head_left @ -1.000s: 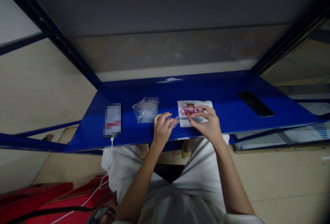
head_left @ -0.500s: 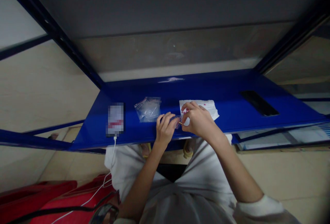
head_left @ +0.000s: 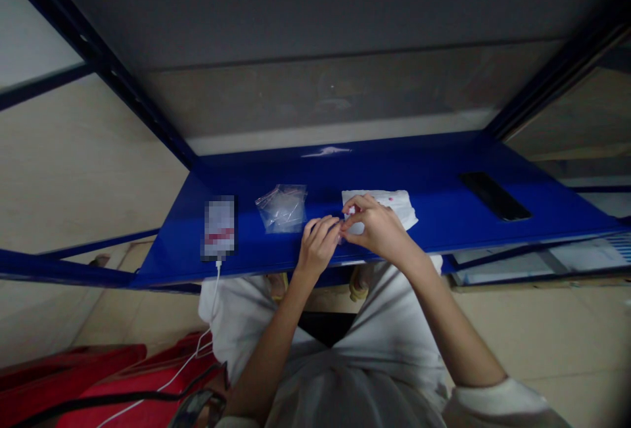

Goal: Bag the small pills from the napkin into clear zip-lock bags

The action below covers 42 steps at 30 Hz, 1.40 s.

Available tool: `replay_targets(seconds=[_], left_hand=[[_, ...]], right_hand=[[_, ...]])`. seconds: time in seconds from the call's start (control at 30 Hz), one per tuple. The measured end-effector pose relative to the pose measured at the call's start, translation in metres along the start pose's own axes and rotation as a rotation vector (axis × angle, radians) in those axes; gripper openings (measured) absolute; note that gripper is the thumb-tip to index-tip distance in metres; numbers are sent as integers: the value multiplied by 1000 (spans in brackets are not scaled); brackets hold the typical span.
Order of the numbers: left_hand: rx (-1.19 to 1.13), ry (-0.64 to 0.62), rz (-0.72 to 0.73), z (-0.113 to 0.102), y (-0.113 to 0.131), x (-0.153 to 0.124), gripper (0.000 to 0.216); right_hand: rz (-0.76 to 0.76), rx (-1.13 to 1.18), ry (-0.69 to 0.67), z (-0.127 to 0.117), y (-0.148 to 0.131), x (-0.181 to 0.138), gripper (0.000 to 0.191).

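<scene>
My left hand (head_left: 318,244) is closed on a small clear plastic bag (head_left: 344,238) near the front edge of the blue shelf. My right hand (head_left: 372,223) is in a pinch, its thumb and fingertips meeting at the bag's edge beside my left fingertips. Whatever lies between the right fingertips is hidden or too small to make out. Under and behind my right hand is a white packet or sheet (head_left: 404,203) with small pink marks. To the left of my left hand lie clear zip bags (head_left: 283,211), flat on the shelf.
On the blue shelf (head_left: 434,158), a phone (head_left: 219,225) with a white cable (head_left: 217,290) lies at left and a dark flat phone-like slab (head_left: 495,196) at right. A grey panel hangs above. Red plastic seats or bins (head_left: 133,388) stand at lower left.
My right fingertips have moved slightly left and closed in on the small bag beside my left hand. A thin yellowish piece at the right fingertips is now hidden.
</scene>
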<state>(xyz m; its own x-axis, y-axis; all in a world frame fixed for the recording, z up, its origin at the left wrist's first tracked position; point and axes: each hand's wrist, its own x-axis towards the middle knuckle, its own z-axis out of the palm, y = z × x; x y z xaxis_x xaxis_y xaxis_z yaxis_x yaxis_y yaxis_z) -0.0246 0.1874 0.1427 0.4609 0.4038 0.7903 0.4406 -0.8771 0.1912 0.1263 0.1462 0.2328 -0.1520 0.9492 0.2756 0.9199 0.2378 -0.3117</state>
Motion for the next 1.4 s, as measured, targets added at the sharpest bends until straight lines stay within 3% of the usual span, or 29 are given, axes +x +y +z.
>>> replay_targets(seconds=[0.13,0.3,0.37,0.43,0.5,0.6,0.7,0.8,0.93,1.1,1.4], left_hand=[[-44,4,-42,-1,-1,4,22],[-186,76,-174,-3,-4,1,25],[-298,109,-186,-4,-5,-1,27],[-385,140,-237,-6,-6,-1,31],[-453,173,-356,-8,-8,1,38],[-572,186,-578,-8,-8,5,34],[-747,130,-825,-7,-5,5,24],[-909,62,-996,-7,-2,3,28],[-1010,69,-1019,-9,-1,6,31],[-978,139,-1038,-8,-2,6,27],[-928,134,-1022,-9,0,-1,26]], right_hand=[[7,90,102,10,8,-6,7],[195,522,311,23,5,-14,22],[296,674,326,29,0,-16,35],[346,762,290,35,-3,-16,36],[373,812,264,41,-5,-15,26],[428,876,304,50,-6,-13,28],[441,946,326,59,-4,-11,30],[436,987,338,68,-2,-11,30],[455,985,367,77,-2,-14,30],[453,1038,353,84,-7,-15,28],[491,997,347,90,-13,-14,32]])
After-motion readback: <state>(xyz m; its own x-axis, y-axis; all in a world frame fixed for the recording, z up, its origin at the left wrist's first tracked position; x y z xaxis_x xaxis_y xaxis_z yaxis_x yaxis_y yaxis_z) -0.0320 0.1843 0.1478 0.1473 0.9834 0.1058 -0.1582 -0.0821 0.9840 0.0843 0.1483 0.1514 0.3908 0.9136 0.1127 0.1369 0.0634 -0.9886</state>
